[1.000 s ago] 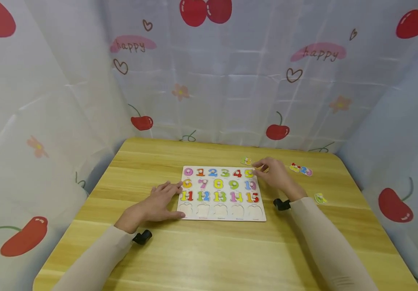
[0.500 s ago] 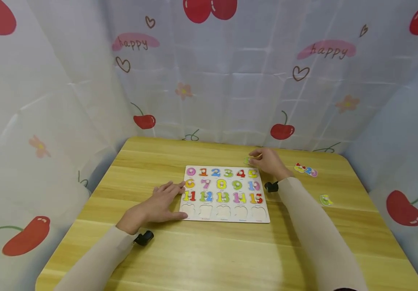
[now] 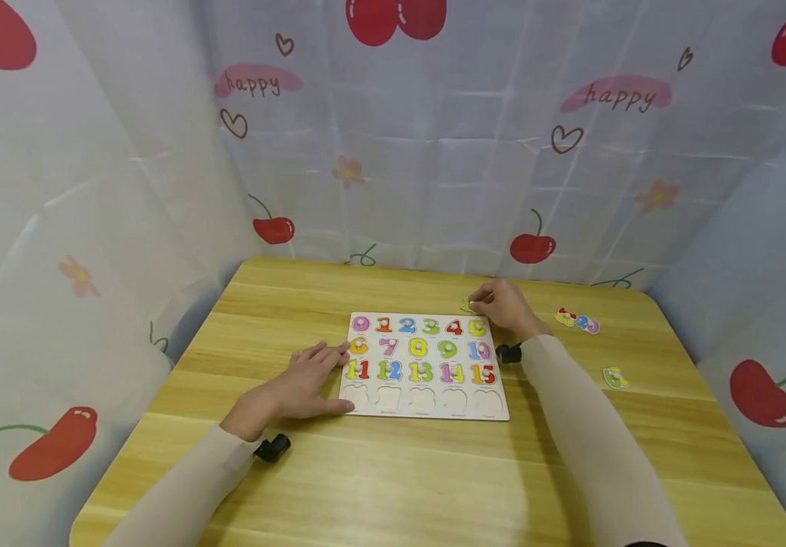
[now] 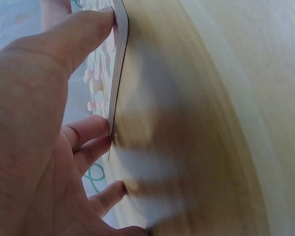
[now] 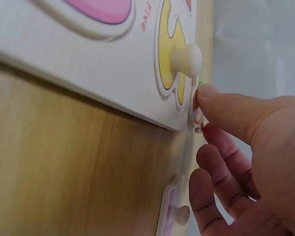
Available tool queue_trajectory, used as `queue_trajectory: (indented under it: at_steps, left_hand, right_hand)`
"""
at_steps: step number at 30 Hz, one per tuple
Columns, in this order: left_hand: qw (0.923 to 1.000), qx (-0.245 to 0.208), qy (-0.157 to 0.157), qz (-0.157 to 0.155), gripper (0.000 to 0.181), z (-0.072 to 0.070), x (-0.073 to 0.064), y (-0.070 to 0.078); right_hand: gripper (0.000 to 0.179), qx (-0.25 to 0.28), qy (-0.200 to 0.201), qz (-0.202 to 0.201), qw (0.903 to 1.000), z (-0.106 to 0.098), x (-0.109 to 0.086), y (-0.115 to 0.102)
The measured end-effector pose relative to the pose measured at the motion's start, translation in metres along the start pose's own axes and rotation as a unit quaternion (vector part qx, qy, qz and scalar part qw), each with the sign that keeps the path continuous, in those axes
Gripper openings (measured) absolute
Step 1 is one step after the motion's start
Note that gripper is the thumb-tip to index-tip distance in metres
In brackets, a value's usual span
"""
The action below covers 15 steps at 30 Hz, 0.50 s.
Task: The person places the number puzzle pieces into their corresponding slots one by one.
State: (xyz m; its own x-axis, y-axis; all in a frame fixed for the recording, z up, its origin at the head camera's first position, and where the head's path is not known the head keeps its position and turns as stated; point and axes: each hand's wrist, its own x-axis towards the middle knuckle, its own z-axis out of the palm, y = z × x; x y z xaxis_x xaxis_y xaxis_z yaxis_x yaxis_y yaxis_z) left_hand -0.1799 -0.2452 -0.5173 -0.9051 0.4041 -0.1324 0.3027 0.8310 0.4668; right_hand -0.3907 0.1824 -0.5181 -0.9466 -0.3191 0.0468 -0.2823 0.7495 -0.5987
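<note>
A wooden number puzzle board (image 3: 431,414) lies on the table, with knobbed numbers 0 to 15 in its upper three rows and bare recesses in the bottom row. My left hand (image 3: 300,384) rests at the board's left edge, fingers spread; in the left wrist view its thumb (image 4: 91,32) lies over the board's corner. Just past the far right corner, my right hand (image 3: 505,305) pinches a green-and-orange number piece (image 3: 465,305). In the right wrist view the thumb (image 5: 226,108) presses on that piece (image 5: 197,110), beside the yellow 5 (image 5: 165,56); which number it is stays hidden.
Two overlapping number pieces, one red and yellow (image 3: 565,317) and one blue and purple (image 3: 588,325), lie to the right of the right hand. A green-and-yellow piece (image 3: 615,377) lies nearer on the right. A printed curtain (image 3: 420,205) surrounds the wooden table (image 3: 393,479).
My right hand has moved from the board's upper right corner out to the number piece beyond it and now pinches it. The left hand stays at the board's edge. The view has shifted slightly.
</note>
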Motion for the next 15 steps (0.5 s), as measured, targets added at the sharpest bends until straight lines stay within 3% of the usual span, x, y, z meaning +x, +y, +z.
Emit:
queue_trajectory:
  at_steps: [8,15]
  left_hand:
    - [1.0,0.001,-0.002,0.001,0.093,0.0,-0.001,0.002]
    - [1.0,0.005,-0.005,0.0,0.093,-0.001,-0.001,0.002]
  right_hand:
    - [0.022,-0.003,0.017,-0.011,0.9998,-0.007,-0.012,-0.011]
    - [0.021,-0.02,0.033,-0.048,0.9981,-0.009,-0.032,-0.036]
